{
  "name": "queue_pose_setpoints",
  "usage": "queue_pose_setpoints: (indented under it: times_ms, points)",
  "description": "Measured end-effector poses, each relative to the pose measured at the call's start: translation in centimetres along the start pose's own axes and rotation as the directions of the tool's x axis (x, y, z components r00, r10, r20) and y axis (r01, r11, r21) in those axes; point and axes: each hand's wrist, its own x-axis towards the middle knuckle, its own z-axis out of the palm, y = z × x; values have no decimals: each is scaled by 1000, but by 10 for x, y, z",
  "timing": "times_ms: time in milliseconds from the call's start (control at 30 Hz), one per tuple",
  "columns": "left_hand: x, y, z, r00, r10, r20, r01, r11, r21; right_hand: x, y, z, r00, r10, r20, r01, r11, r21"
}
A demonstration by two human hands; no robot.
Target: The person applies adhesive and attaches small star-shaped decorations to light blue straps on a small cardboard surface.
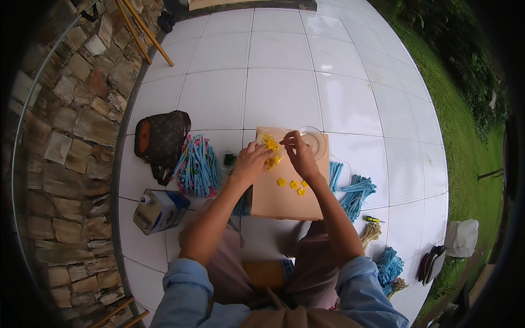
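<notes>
Yellow flowers (pixel 293 185) lie loose on the near half of the board (pixel 279 205), and more are in a clear bag (pixel 269 140) at its far left. The left hand (pixel 253 163) touches the bag with bent fingers; the right hand (pixel 299 155) is above the board's far right, fingers curled. Whether either grip pinches something, I cannot tell. The flowers look light and small, best taken by the rim; the bag seems soft, probably slippery, better held at its edge.
</notes>
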Motion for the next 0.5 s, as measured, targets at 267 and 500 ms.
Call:
queue_pose_setpoints:
  times_ms: [267,500]
  points:
    - [-16,0,8,994,-13,105,8,999,50,4,24,36,989,-26,145,70,948,-312]
    - [-16,-13,26,999,30,19,-30,999,-29,9,21,43,978,-109,180,165,927,-337]
